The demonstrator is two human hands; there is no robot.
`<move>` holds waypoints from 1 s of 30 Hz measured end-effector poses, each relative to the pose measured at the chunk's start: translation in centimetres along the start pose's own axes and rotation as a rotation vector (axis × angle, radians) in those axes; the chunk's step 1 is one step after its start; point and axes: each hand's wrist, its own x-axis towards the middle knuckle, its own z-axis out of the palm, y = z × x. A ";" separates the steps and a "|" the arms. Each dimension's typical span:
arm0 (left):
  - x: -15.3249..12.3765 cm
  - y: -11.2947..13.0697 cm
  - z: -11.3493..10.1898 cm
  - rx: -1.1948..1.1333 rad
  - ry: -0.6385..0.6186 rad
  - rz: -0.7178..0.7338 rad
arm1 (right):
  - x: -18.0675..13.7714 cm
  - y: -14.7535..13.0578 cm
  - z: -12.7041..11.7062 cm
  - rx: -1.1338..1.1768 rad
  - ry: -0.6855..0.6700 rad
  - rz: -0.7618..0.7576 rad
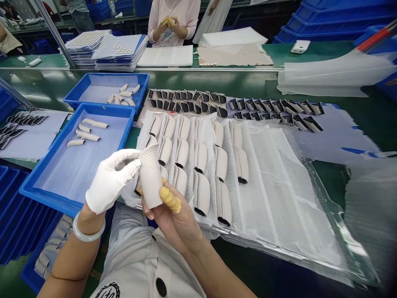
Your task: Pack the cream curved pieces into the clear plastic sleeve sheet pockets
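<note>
Between my hands is a beige, ribbed, curved sleeve-like piece (149, 176), held upright and slightly tilted in front of my body. My left hand (110, 176), in a white glove, pinches its upper left edge between thumb and fingers. Bare apart from yellow finger covers, my right hand (175, 215) grips the lower part, with the thumb on the right side. Behind it lies a clear tray (276, 182) lined with white sheeting, where similar beige pieces (221, 163) with dark insides sit in rows. The held piece hides part of the leftmost row.
Left stand two blue trays (77, 165) with several slim beige pieces (88, 135). Dark-lined pieces (187, 106) line up beyond the clear tray. Across the bench, a person (173, 20) wearing yellow finger covers works near paper stacks (119, 49). Blue bins (338, 18) rise at the back right.
</note>
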 end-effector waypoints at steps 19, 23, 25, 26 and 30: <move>2.7 -0.6 2.6 0.324 0.142 -0.016 | -2.2 -0.8 -1.5 -0.509 0.196 -0.346; 3.7 -2.3 3.3 0.224 0.075 -0.190 | -3.0 -1.6 -1.8 -0.508 0.214 -0.400; 3.9 -2.8 3.7 0.219 0.056 -0.209 | -3.1 -2.0 -1.8 -0.524 0.222 -0.417; 3.9 -3.0 4.0 0.223 0.047 -0.218 | -3.1 -2.2 -1.9 -0.526 0.233 -0.417; 4.0 -3.0 5.2 0.261 0.035 -0.264 | -3.2 -2.8 -2.2 -0.499 0.316 -0.375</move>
